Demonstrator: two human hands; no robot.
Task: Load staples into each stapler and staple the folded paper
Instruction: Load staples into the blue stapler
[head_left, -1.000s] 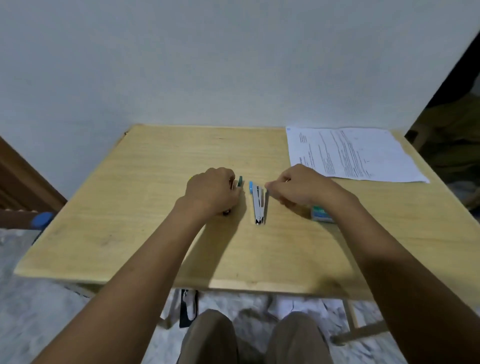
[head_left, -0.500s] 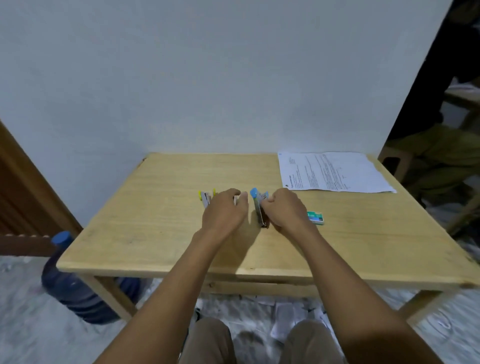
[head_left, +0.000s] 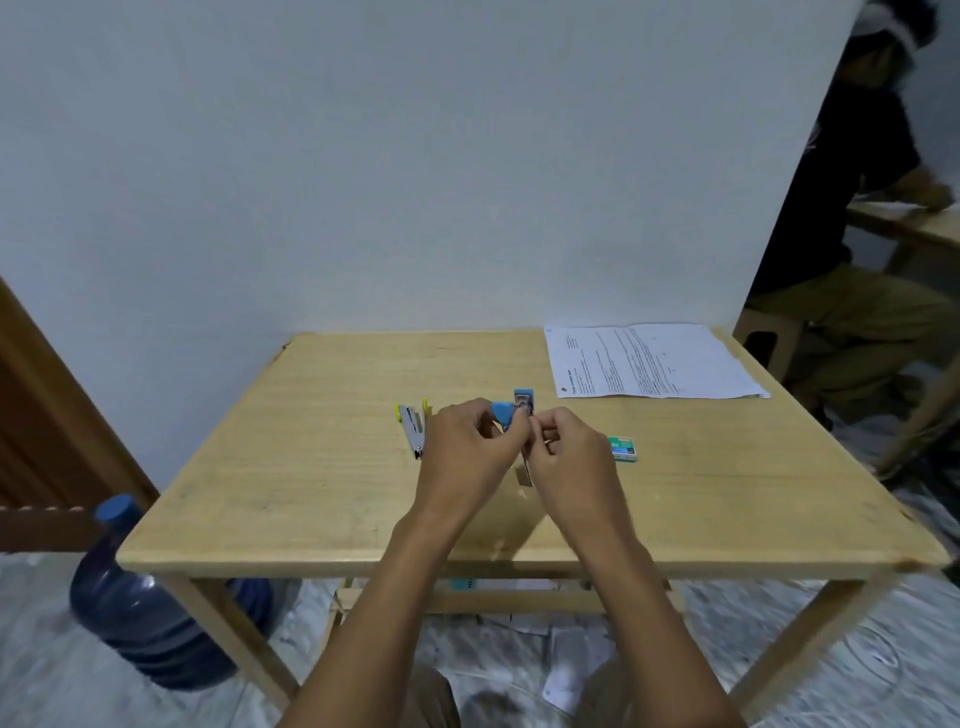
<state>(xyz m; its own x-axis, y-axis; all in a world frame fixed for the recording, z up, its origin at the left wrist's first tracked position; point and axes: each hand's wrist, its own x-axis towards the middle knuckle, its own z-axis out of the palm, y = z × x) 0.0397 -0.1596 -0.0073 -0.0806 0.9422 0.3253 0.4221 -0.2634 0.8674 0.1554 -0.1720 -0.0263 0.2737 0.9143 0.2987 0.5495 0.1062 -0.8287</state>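
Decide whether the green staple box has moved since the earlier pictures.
No. The staple box lies where it did on the table, a little nearer than the left corner of the paper.

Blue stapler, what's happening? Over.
Left hand and right hand grip blue stapler, looks open. Yellow stapler lies aside. Staple box near right hand. Nothing blocking.

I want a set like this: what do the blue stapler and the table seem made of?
The blue stapler: matte blue cap, seemingly plastic; bright grey body glints, probably metal. The table: pale wood, visible grain, low sheen; solid or veneer unclear.
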